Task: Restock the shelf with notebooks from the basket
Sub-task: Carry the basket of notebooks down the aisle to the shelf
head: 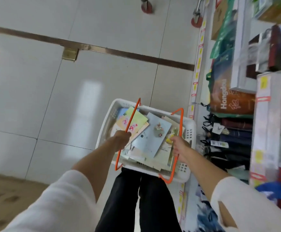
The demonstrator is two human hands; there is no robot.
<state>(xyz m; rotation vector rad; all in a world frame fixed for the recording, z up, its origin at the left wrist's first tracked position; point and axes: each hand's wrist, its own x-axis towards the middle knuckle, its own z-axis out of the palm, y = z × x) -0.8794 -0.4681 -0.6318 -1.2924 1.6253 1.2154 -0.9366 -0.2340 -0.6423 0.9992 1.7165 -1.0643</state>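
Both arms are reaching out and down in front of the person, with the white sleeves (66,198) sitting high and the forearms showing bare. The left grip (121,139) is curling tight round the left orange handle (134,111), with the back of the hand facing up. The right grip (180,147) is curling round the right orange handle (181,124) in the same way. The white basket (105,126) is sitting just under the two grips and between them, with each handle going up from the basket's edge into a grip. The black trousers (128,198) are showing on the near side of the grips, and the shiny tiled floor (52,81) is spreading out far past the left grip. The notebooks (141,158) are lying in the basket in a messy pile, right below the grips. A green and yellow notebook (137,118) with pink pictures is lying just past the left grip, under the left handle. A pale blue notebook (150,141) is lying on top of the pile, in the middle between the two grips. The shelf (263,123) is standing out past the right grip, on its outer side, near the basket but not touching it. A brown bag (233,102) with white letters is lying on the shelf, farther away than the right grip. A cardboard box (2,190) is sitting well off to the outer side of the left grip.
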